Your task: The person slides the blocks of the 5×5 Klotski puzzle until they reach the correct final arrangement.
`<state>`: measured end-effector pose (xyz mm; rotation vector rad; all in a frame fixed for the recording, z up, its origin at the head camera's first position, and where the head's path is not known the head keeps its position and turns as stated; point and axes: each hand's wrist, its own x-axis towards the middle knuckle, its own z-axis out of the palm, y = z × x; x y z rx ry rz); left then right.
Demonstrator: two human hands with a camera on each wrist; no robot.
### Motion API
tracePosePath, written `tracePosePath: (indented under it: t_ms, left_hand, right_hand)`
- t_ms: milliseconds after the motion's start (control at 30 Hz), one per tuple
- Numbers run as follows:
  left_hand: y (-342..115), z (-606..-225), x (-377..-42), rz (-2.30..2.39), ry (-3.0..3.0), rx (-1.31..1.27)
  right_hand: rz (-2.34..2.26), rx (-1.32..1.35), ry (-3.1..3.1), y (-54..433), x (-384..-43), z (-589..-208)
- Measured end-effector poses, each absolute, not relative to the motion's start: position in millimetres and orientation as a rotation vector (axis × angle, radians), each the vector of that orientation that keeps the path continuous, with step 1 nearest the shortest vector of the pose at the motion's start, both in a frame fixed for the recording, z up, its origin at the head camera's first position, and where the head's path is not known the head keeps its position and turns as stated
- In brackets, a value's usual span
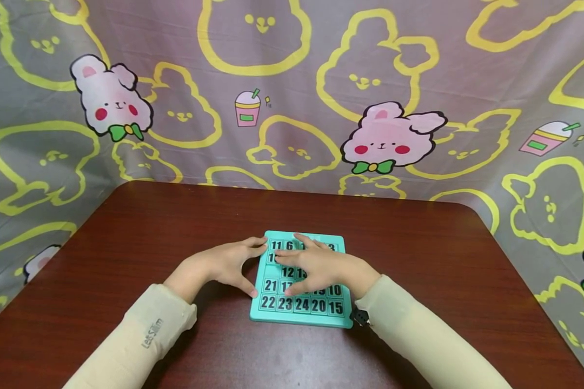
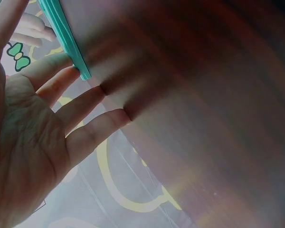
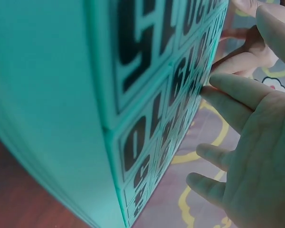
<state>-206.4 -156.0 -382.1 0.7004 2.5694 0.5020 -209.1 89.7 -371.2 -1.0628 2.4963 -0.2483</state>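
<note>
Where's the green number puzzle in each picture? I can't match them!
Head: the number puzzle is just below the middle.
Left wrist: only a thin edge of the number puzzle, top left.
Right wrist: the number puzzle takes up much of the left half.
Shared landmark: the yellow-patterned cloth behind.

Two smooth, pale cream sleeves end in loosely gathered cuffs, the left sleeve printed with dark slanted lettering, and a small black piece shows beside the right cuff.
</note>
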Motion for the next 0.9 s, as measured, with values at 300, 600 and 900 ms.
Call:
tracePosePath:
  t_ms: [300, 600, 900]
  left_hand:
    - [-155.9, -381.9, -208.0, 0.494, 2.567, 0.697]
    - [-155.2, -382.3, -207.7, 0.499, 2.573, 0.691]
    - [-155.5, -382.1, -207.5, 0.507, 2.569, 0.695]
  right_hand:
    - [-0.235, -1.061, 2.488, 91.4, -199.0, -372.3]
    - [-0.254, -1.133, 2.464, 93.0, -187.9, -371.1]
    - [-0.264, -1.119, 2.482, 95.1, -193.4, -370.8]
